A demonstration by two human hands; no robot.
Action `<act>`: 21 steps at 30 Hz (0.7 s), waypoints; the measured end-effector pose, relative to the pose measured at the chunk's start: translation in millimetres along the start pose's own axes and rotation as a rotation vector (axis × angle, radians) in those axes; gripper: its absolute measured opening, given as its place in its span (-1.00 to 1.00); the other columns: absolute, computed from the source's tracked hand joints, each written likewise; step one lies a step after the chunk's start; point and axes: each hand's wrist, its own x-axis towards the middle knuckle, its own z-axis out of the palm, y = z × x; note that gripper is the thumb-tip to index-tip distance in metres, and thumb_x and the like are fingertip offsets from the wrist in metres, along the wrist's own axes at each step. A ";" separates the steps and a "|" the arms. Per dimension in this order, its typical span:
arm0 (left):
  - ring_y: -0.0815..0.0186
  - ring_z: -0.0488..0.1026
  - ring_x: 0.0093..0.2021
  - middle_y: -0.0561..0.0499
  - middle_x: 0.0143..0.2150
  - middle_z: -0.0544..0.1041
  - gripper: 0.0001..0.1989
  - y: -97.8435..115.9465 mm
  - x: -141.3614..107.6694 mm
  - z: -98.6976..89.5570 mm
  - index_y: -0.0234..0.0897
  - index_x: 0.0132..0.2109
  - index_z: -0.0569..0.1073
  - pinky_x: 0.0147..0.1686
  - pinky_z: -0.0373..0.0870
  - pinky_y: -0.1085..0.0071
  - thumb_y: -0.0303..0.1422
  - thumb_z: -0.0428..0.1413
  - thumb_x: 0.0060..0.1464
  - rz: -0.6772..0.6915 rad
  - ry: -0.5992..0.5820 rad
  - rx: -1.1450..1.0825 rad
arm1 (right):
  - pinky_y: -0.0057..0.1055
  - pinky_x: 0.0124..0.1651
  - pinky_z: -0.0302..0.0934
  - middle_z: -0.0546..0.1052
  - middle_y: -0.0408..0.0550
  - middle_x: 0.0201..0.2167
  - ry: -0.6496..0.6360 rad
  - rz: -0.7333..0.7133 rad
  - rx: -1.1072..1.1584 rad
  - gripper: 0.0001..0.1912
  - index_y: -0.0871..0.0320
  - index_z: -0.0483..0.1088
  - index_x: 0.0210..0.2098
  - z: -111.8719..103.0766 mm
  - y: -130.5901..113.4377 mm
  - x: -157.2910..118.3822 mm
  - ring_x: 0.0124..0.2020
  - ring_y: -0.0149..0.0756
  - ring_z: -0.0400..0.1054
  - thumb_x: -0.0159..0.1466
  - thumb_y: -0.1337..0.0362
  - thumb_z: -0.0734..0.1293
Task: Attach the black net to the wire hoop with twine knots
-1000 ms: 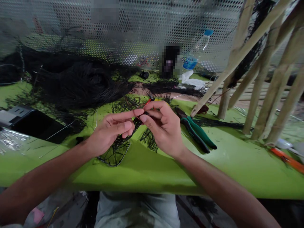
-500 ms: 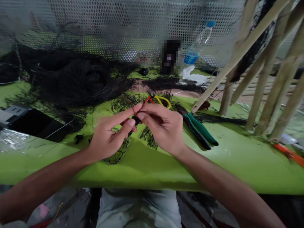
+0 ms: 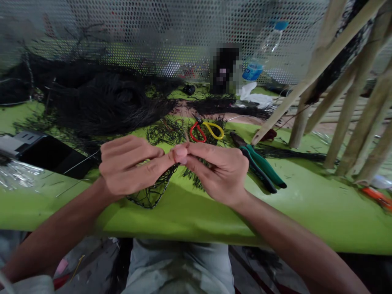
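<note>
My left hand [image 3: 134, 165] and my right hand [image 3: 216, 167] meet at their fingertips above the green table [image 3: 196, 216]. Both are closed in a pinch. A thin brownish strand [image 3: 186, 135] sticks up just above the joined fingertips; what else lies between them is hidden. Below my left hand hangs or rests a black wire netting piece [image 3: 151, 194], partly covered by that hand. Scissors with one red and one yellow handle [image 3: 214, 130] lie just beyond my right fingers. Pliers with green and black handles [image 3: 260, 167] lie to the right of my right hand.
A heap of black fibres [image 3: 107, 98] spreads over the back left. A black device [image 3: 50, 155] lies at the left. Wooden sticks [image 3: 346, 94] stand at the right, near a water bottle [image 3: 265, 53] and white tissue [image 3: 255, 96]. Behind is a perforated panel [image 3: 122, 28].
My left hand has turned over, its back now facing up and its thumb against my right fingertips. The red scissor handle shows more fully. The camera view has shifted slightly.
</note>
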 end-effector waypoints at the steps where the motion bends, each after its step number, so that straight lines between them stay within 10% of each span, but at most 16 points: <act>1: 0.35 0.54 -0.52 0.14 -0.41 0.64 -0.73 -2.3 0.6 -3.8 -0.06 -0.05 0.69 -0.54 0.43 0.32 -0.50 0.38 0.14 0.062 -0.037 0.025 | -0.63 -0.07 0.57 0.76 -0.19 -0.16 -0.014 0.008 -0.018 -0.79 0.07 0.69 -0.06 -0.7 -0.7 -0.2 -0.22 -0.43 0.69 0.36 0.43 0.49; 9: 0.34 0.58 -0.52 0.15 -0.40 0.66 -0.89 -10.8 14.7 -18.2 -0.11 -0.30 0.69 -0.63 0.42 0.39 -0.46 0.38 0.14 0.353 -0.097 0.213 | -0.60 -0.02 0.57 0.76 -0.15 -0.17 -0.101 -0.034 -0.061 -0.77 0.13 0.68 -0.01 -3.9 6.7 1.0 -0.18 -0.43 0.68 0.38 0.44 0.46; 16: 0.35 0.58 -0.50 0.10 -0.33 0.67 -0.91 -10.3 7.7 -16.0 -0.19 -0.31 0.67 -0.57 0.48 0.39 -0.46 0.38 0.15 0.330 -0.043 0.204 | -0.56 -0.02 0.58 0.76 -0.21 -0.16 -0.143 -0.039 -0.091 -0.74 0.04 0.67 0.01 -7.3 7.4 2.7 -0.20 -0.43 0.68 0.38 0.43 0.47; 21: 0.38 0.54 -0.51 0.11 -0.37 0.65 -0.86 2.6 6.2 -8.1 -0.19 -0.19 0.60 -0.51 0.46 0.36 -0.48 0.38 0.14 0.055 -0.115 0.183 | -0.61 0.02 0.55 0.76 -0.19 -0.15 -0.145 -0.064 -0.144 -0.77 0.12 0.67 -0.03 -9.8 5.6 5.3 -0.18 -0.45 0.68 0.34 0.45 0.50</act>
